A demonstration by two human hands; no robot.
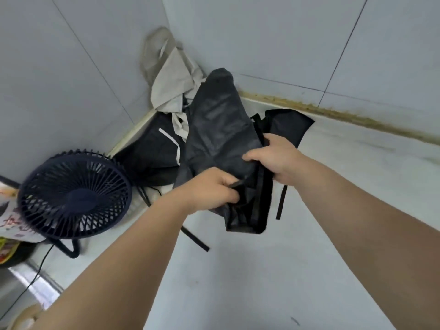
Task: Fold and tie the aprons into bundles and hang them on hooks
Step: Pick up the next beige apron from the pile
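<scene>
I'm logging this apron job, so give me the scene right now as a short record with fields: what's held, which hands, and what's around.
held: dark grey apron, lifted above the counter, not yet a tied bundle
left hand: grips the apron's lower part
right hand: grips its right side
strap: hangs loose below the right hand
waiting: light grey apron in the corner; black apron beside it
surface: white counter
nearby: dark blue fan, left
hooks: none in view
</scene>
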